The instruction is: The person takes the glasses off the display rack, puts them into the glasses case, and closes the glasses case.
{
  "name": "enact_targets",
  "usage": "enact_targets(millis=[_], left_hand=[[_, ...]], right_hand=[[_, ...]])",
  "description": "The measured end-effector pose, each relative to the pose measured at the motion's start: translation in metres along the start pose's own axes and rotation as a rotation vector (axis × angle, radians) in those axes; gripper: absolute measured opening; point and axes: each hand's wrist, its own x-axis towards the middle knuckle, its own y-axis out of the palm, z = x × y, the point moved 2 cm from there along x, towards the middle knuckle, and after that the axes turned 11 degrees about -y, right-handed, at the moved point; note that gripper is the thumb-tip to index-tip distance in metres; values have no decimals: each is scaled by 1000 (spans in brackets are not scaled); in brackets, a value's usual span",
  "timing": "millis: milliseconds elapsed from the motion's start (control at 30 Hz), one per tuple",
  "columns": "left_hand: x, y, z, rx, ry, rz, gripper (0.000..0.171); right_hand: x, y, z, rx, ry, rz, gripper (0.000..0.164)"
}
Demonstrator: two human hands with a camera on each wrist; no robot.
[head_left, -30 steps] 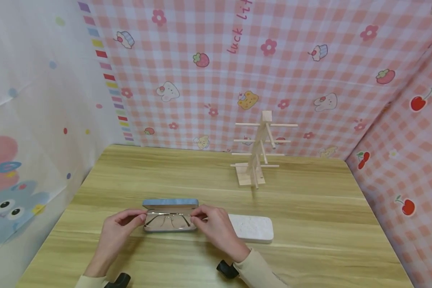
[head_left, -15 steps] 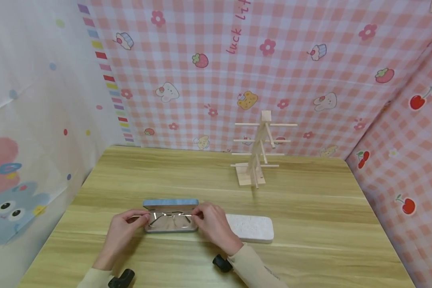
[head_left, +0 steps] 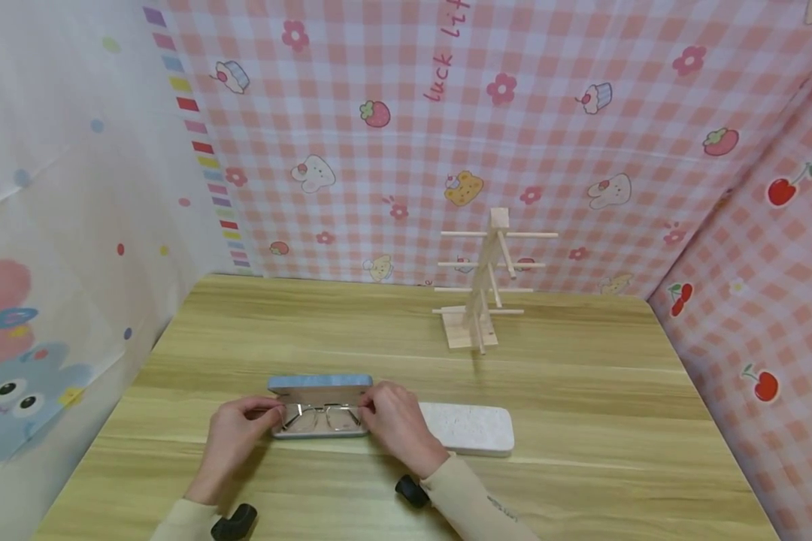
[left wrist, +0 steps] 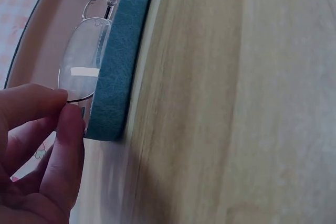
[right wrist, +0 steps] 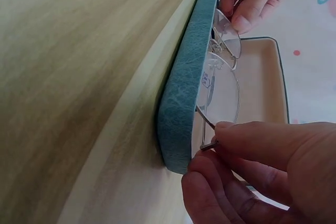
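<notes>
A pair of thin-rimmed eyeglasses [head_left: 342, 418] is inside or just over an open blue glasses case [head_left: 321, 382], whose lid stands raised at the back. My left hand [head_left: 237, 436] pinches the glasses' left end between thumb and forefinger. In the left wrist view a clear lens [left wrist: 79, 74] rises beside the case's teal wall [left wrist: 118, 77]. My right hand [head_left: 399, 424] pinches the other end; in the right wrist view a dark temple tip [right wrist: 209, 145] shows at its fingertips. Whether the glasses touch the case bottom, I cannot tell.
A white speckled case [head_left: 470, 430], lying closed, is just right of my right hand. Farther back stands a wooden rack [head_left: 480, 293] with several pegs. Both cases lie on the wood-grain table [head_left: 582, 421], with patterned cloth [head_left: 406, 150] behind it.
My left hand has shifted slightly right toward the case. Between both hands the glasses have tilted, and their lenses now show more plainly. The case and rack stay put.
</notes>
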Motion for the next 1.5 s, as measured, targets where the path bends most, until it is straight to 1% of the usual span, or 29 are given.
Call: enact_targets(millis=[133,233,333,400,500,600,633,700,733,833,900,967,1033,1133,1300,1500], left_hand=[[0,1,-1,47,3,-22,17],[-1,0,-3,53,13,-32,16],[-1,-4,-2,46,27,-46,16],[-2,-9,-1,24,27,-62,18],[-4,-18,1,-46,-4,-88,24],[-3,-26,1,-118,-29,-102,34],[-3,-27,0,-135,-26,-98,38],[-1,-29,-3,-152,-18,-70,48],[1,-30,-4,-161,-11,-41,53],[7,-28,-9,-201,-1,74,65],[11,-26,-12,-213,-13,158,71],[14,-24,-15,-223,-21,225,73],[17,-22,-17,-204,-28,269,74],[19,-20,-18,-193,-33,302,72],[21,-16,-17,-191,-57,328,68],[26,-12,-13,-209,-63,350,67]], right_hand=[[0,1,0,-16,-4,6,5],[-1,-3,-1,-6,5,21,7],[-3,-11,-2,13,17,20,8],[-5,-18,-3,25,18,-6,6],[-9,-29,-3,41,33,-67,7],[-8,-38,-3,76,66,-125,8],[-6,-39,-3,96,83,-135,8],[-2,-40,-4,143,108,-131,13],[0,-39,-5,167,121,-115,18],[7,-35,-6,236,157,-27,39],[10,-32,-8,269,176,41,49],[12,-29,-9,285,177,94,53],[14,-26,-9,281,168,127,54],[16,-23,-10,261,143,153,53],[17,-19,-12,245,128,177,51],[17,-18,-13,274,129,191,47]])
